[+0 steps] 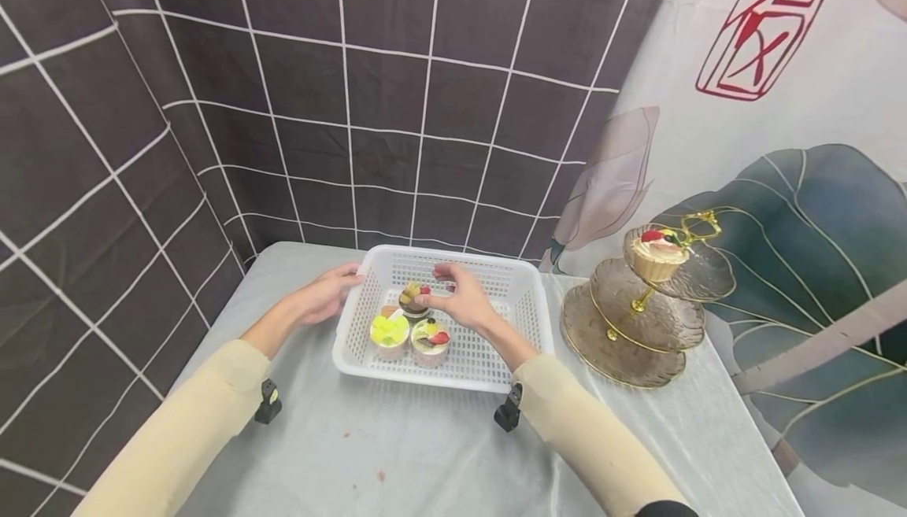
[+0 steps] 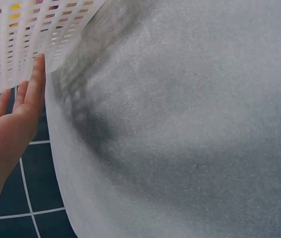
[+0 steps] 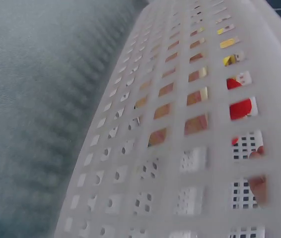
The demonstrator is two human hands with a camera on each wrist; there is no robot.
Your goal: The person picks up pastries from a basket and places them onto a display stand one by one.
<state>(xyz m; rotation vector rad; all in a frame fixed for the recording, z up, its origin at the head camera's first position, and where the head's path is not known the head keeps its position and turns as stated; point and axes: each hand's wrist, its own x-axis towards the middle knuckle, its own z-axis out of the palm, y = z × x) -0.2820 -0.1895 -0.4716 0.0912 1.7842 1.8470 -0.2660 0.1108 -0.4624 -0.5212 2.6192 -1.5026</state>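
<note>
Three cupcakes show clearly in a white plastic basket [image 1: 464, 379]: one topped with yellow-green fruit pieces [image 1: 390, 331], one with cream and a strawberry slice [image 1: 430, 350], and behind them a dark-cupped one [image 1: 411, 308]. My right hand [image 1: 464, 297] reaches over the basket, thumb and fingers spread apart, the thumb tip right at the dark-cupped cupcake. At the basket's left side, my left hand [image 1: 322, 297] rests its extended fingers [image 2: 37, 82] along the outer wall. Through the basket's holes, the right wrist view shows bits of a cupcake's red topping [image 3: 242, 108] and of the hand.
To the right stands a three-tier glass stand [image 1: 616, 344] with gold fittings. A cupcake [image 1: 659, 256] with a strawberry sits on its top tier. A grey-white cloth [image 1: 397, 454] covers the table, and a dark checked curtain [image 1: 383, 84] hangs behind.
</note>
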